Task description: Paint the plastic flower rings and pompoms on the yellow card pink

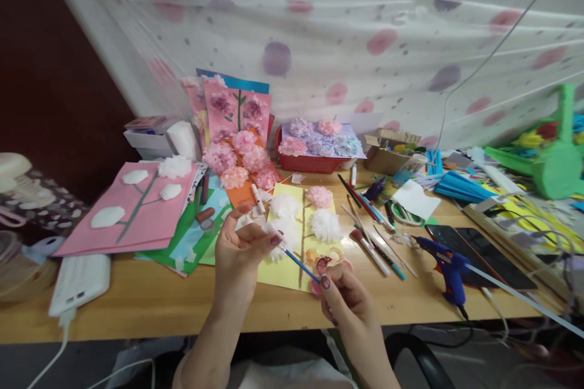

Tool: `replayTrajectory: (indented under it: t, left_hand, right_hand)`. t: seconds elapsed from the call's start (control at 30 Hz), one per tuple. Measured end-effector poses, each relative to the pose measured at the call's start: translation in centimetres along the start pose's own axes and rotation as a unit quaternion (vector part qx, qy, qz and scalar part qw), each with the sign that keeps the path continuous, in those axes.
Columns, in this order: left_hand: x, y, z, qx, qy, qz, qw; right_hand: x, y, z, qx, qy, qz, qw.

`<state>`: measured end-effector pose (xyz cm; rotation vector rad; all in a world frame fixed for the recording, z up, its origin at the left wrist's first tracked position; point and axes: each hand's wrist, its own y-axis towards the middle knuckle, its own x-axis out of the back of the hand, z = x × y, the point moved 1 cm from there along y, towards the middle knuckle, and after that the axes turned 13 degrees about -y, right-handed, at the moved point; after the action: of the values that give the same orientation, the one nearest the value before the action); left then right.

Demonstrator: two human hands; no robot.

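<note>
My left hand [239, 252] is raised over the table, thumb and forefinger pinched on a small white piece [272, 230] that looks like thin paper. A thin blue stick [298, 262], perhaps a slim brush handle, slants down from that piece to my right hand [351, 301], whose closed fingers grip its lower end. Beneath both hands lies a yellow sheet [274, 276] with a brown painted stem. White fluffy paper flowers [325, 225] and a pink one [319, 196] sit on it. A small paint palette [336, 253] is partly hidden behind my right hand.
On the right lie paintbrushes [370, 253], a blue glue gun [449, 267] and dark phones [495, 255]. To the left are pink sheets [150, 219] and a white power bank [81, 282]. A red basket [310, 163] and flower pictures [239, 109] stand behind.
</note>
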<state>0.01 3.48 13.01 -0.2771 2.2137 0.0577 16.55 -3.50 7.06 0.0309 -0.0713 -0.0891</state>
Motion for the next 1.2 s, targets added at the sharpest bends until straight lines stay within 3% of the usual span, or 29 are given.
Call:
replayTrajectory:
  t: [0.13, 0.2, 0.37, 0.6, 0.8, 1.0, 1.2]
  left_hand:
    - [-0.3, 0.2, 0.1, -0.013, -0.024, -0.018, 0.999]
    - [-0.3, 0.3, 0.2, -0.024, -0.029, -0.026, 0.999]
    - [-0.7, -0.2, 1.3, -0.006, -0.012, -0.035, 0.999]
    - [-1.3, -1.5, 2.4, 0.087, -0.034, -0.001, 0.996]
    - [-1.5, -1.6, 2.8, 0.133, -0.074, 0.016, 0.988]
    - [-1.6, -2.2, 3.0, 0.172, -0.097, 0.063, 0.978]
    - [-1.4, -2.2, 2.9, 0.181, -0.107, 0.066, 0.975]
  right_hand:
    - [0.0, -0.5, 1.0, 0.027, -0.045, -0.097, 0.994]
    - [0.1, -0.7, 1.1, 0.022, -0.037, -0.111, 0.993]
    - [0.1, -0.7, 0.2, 0.011, 0.034, -0.028, 0.999]
    - [-0.6, -0.5, 0.0, -0.035, 0.106, 0.015, 0.994]
    - [-0.7, -0.7, 0.2, -0.023, 0.113, 0.027, 0.993]
    - [-0.9, -0.5, 0.1, -0.060, 0.121, 0.020, 0.991]
    - [-1.0, -0.3, 0.4, -0.088, 0.150, 0.045, 0.984]
